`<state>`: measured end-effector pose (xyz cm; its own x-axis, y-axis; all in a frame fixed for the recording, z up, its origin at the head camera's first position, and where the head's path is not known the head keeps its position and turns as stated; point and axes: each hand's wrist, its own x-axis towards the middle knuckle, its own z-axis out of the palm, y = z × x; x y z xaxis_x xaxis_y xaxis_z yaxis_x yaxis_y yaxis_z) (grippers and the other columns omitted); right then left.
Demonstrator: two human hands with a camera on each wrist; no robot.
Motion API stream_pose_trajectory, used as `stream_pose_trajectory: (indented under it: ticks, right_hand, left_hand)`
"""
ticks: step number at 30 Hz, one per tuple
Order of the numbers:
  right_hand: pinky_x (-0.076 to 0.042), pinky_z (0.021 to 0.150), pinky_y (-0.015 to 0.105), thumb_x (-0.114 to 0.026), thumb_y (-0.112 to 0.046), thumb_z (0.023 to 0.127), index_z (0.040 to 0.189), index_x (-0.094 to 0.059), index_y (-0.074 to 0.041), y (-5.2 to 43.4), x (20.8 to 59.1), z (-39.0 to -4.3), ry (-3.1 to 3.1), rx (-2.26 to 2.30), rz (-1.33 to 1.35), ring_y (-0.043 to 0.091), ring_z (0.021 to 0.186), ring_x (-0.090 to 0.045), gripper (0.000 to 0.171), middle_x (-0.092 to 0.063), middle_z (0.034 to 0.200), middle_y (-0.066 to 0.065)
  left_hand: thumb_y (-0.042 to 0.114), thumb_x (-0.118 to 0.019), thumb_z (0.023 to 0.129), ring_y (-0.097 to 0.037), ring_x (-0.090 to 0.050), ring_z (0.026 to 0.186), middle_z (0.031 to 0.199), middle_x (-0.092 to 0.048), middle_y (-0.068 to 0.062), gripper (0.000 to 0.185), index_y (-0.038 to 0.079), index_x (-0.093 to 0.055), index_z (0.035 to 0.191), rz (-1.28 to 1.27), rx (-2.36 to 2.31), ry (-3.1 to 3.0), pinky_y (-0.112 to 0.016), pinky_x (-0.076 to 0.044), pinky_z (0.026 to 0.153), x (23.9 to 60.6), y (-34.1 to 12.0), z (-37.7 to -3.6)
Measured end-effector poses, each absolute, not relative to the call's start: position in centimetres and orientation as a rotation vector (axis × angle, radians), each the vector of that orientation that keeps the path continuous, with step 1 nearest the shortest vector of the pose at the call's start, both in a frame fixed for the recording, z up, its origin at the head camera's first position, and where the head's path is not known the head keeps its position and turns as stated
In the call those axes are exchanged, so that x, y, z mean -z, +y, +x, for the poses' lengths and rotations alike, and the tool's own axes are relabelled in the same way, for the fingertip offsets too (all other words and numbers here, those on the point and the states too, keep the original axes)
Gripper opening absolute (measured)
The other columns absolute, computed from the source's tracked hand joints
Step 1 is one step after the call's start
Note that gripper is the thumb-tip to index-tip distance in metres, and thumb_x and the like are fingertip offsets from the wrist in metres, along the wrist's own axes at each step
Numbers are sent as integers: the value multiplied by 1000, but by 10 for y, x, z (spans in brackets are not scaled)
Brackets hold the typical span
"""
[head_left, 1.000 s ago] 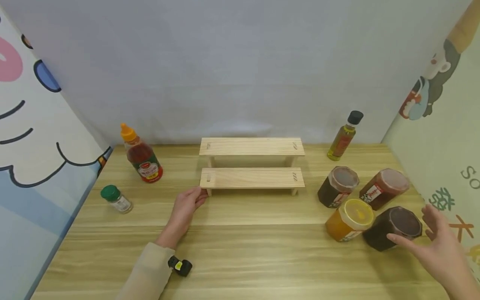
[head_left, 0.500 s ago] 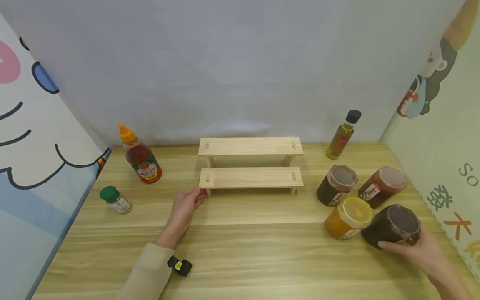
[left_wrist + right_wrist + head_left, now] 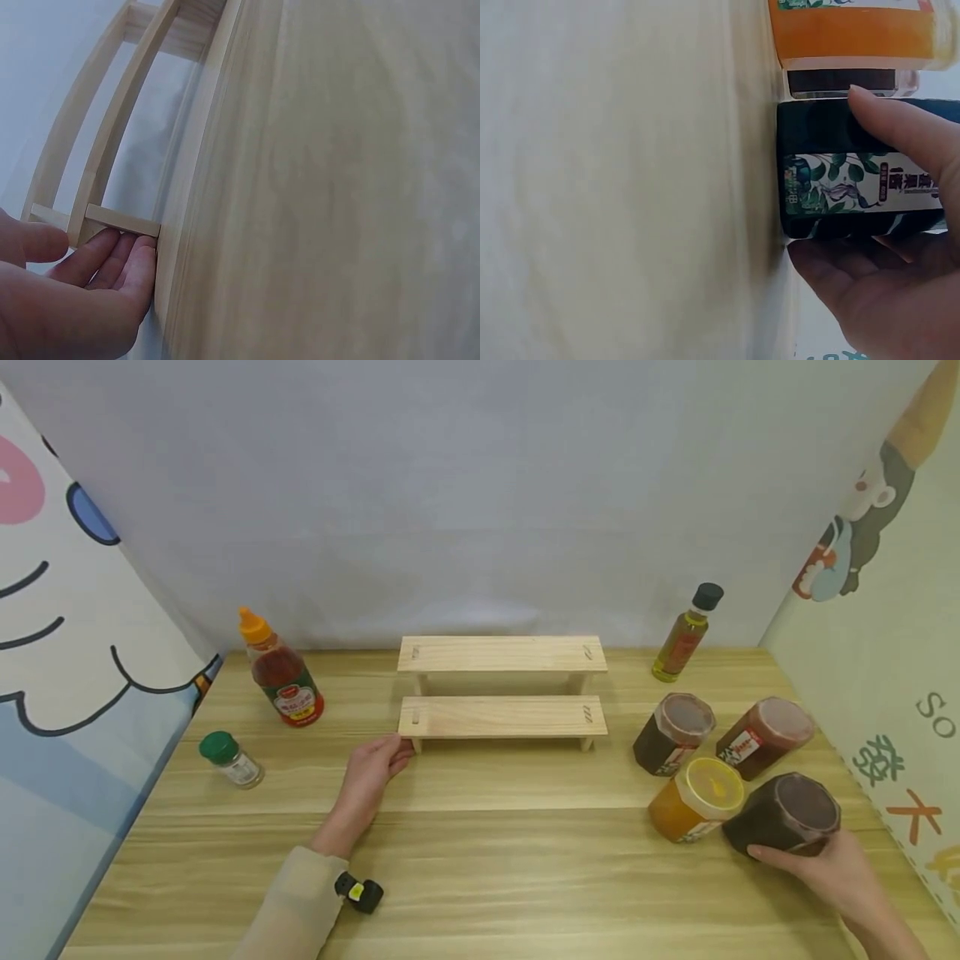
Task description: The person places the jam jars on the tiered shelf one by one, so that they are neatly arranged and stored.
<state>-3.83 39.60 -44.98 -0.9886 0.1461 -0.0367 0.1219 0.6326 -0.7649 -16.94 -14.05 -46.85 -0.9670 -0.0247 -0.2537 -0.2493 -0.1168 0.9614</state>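
Observation:
My left hand (image 3: 375,768) is at the left front corner of a two-step wooden shelf (image 3: 502,717). In the left wrist view its fingertips (image 3: 139,251) touch the outer side of the shelf's short leg (image 3: 124,220), with the thumb apart from the leg. My right hand (image 3: 832,868) grips a dark jar (image 3: 776,818) from its near right side. The right wrist view shows the thumb on one side of this jar, the fingers on the opposite side and a printed label between. The jar stands on the table beside an orange jar with a yellow lid (image 3: 697,802).
Behind the gripped jar stand another dark jar (image 3: 673,735) and a reddish jar (image 3: 765,739). An oil bottle (image 3: 682,633) is near the back wall. At left are a red sauce bottle (image 3: 287,681) and a small green-capped shaker (image 3: 232,760). Printed side walls flank the table (image 3: 480,877).
My right hand has moved left to the dark jar and closed its fingers and thumb round it. The left hand has stayed at the shelf's corner.

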Motion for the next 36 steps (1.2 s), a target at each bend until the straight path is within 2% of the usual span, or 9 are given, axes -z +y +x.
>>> stream_pose_trajectory:
  ticks: [4,9,11,17,20,23,27,32,36]
  right_hand:
    - [-39,69,8,-85,-21,74,130,-44,0,396,449,-37,-2842,-1281,-306,-15,88,-46,72,-54,107,-17]
    - [-39,66,9,-85,-26,74,132,-42,5,395,447,-37,-2881,-1220,-401,-17,85,-43,79,-56,119,19]
    - [-38,66,10,-85,-27,74,133,-42,5,394,446,-36,-2888,-1218,-437,-17,84,-42,80,-53,123,26]
    - [-39,66,9,-87,-25,71,129,-48,5,395,446,-35,-2847,-1219,-451,-16,83,-46,76,-62,110,10]
    - [-39,65,11,-88,-27,69,127,-50,6,395,445,-34,-2858,-1173,-466,-14,81,-46,77,-64,109,14]
    - [-42,62,15,-88,-32,69,124,-53,7,393,441,-33,-2888,-1127,-500,-7,77,-51,76,-64,105,21]
    - [-48,60,18,-86,-31,71,122,-55,3,388,431,-29,-2841,-1193,-475,5,75,-58,68,-67,96,5]
    - [-48,63,12,-86,-23,72,126,-56,-5,385,410,-26,-2726,-1222,-359,-4,81,-59,65,-64,96,-19]
    - [-46,66,8,-87,-17,70,130,-55,-11,377,389,-28,-2657,-1233,-309,-8,86,-57,68,-61,102,-23]
  left_hand:
    - [12,-40,104,-35,-49,118,128,-50,-32,39,-17,-46,129,-302,-2211,1988,-37,-42,100,468,-140,-169]
    - [11,-39,104,-36,-49,118,128,-49,-32,39,-18,-45,130,-298,-2213,1989,-37,-42,100,468,-140,-169]
    - [11,-39,104,-36,-49,118,127,-50,-32,39,-18,-45,130,-297,-2211,1991,-37,-42,100,467,-140,-169]
    - [11,-38,104,-36,-49,118,127,-49,-32,39,-18,-45,129,-295,-2213,1989,-37,-42,101,467,-138,-169]
    - [11,-38,104,-37,-49,118,128,-49,-32,39,-18,-44,129,-287,-2210,1989,-38,-41,101,467,-138,-170]
    - [11,-38,104,-37,-49,119,128,-49,-32,40,-18,-45,129,-284,-2206,1991,-37,-42,101,467,-138,-170]
    - [12,-39,104,-35,-50,117,127,-50,-30,39,-17,-45,130,-301,-2204,1990,-36,-43,100,468,-139,-170]
    - [12,-39,104,-35,-50,117,128,-50,-31,40,-18,-45,130,-293,-2200,1991,-36,-42,100,469,-140,-170]
    - [12,-39,104,-36,-49,118,128,-49,-32,40,-18,-45,129,-276,-2207,1994,-37,-42,100,469,-140,-170]
